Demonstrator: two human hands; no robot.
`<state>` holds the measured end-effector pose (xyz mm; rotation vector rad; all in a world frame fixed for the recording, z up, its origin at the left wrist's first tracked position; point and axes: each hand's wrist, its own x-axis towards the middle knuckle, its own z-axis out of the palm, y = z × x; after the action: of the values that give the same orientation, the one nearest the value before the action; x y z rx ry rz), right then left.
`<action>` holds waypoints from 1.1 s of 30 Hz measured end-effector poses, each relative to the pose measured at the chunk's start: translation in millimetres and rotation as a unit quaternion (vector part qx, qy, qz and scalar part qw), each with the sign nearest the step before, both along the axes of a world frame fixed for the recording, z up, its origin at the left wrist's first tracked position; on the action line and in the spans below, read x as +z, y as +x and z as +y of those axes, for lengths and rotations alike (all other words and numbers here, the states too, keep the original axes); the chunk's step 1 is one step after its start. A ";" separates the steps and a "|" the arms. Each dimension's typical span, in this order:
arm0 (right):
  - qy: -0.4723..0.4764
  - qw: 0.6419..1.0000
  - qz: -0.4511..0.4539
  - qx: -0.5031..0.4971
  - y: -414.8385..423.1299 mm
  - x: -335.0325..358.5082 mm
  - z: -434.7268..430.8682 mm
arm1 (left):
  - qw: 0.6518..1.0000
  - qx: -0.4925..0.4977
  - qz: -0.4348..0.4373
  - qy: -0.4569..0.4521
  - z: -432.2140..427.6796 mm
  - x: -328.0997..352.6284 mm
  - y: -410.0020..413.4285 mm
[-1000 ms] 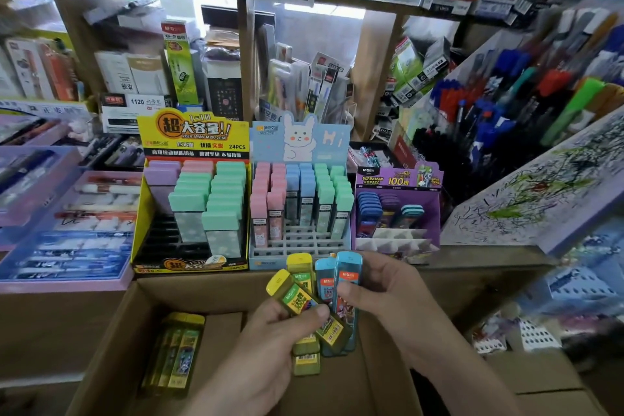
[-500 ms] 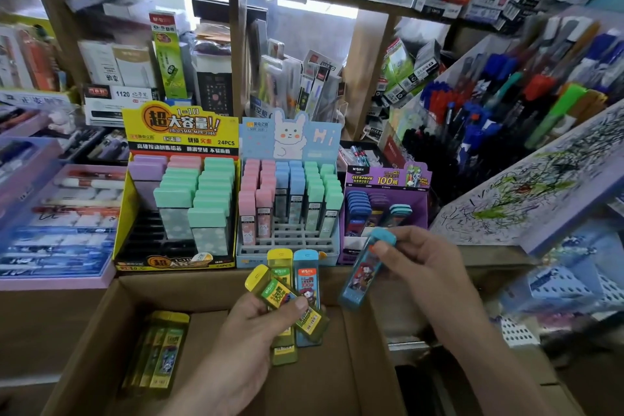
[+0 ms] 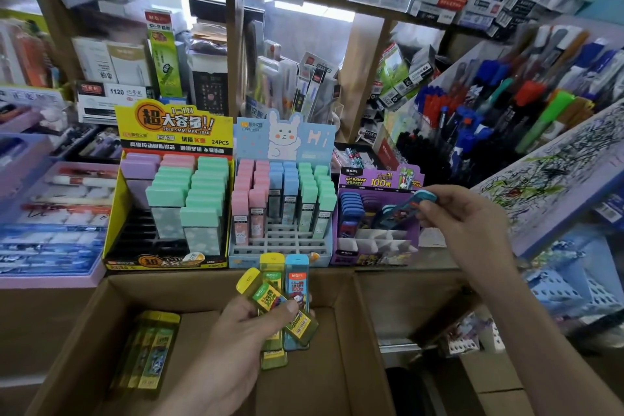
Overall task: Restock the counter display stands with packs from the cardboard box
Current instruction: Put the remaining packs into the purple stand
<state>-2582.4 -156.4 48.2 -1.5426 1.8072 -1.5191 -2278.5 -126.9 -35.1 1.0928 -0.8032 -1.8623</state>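
Head view: right hand [image 3: 462,218] pinches blue pack [image 3: 398,211] by the cap, its long axis slanting down-left toward the purple stand [image 3: 378,248]

There are 3 display stands: 1 yellow stand [image 3: 169,132], 1 pale blue stand [image 3: 280,248] and 1 purple stand [image 3: 380,258]. There is 1 cardboard box [image 3: 101,314], and in it lie what look like 3 yellow packs [image 3: 150,358]. Of 2 hands, the left hand [image 3: 236,341] grips a bunch of packs [image 3: 270,294] with at least 2 yellow and 1 blue countable, the overlap hiding any more, and the right hand [image 3: 462,216] pinches 1 blue pack [image 3: 401,209].
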 end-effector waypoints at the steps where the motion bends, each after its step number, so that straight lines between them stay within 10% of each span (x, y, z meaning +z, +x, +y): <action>1: -0.003 1.000 0.010 -0.001 -0.2 -0.9 -3.0 | 1.000 0.002 -0.002 0.003 0.6 0.2 0.2; 33: 0.020 0.994 0.088 -0.059 36.0 -25.1 -5.1 | 1.000 -0.003 -0.009 0.009 1.2 -4.6 4.6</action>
<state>-2546.4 -161.5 23.1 -1.6214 2.0480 -1.4261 -2273.8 -125.7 -39.7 1.1215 -0.8015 -1.8708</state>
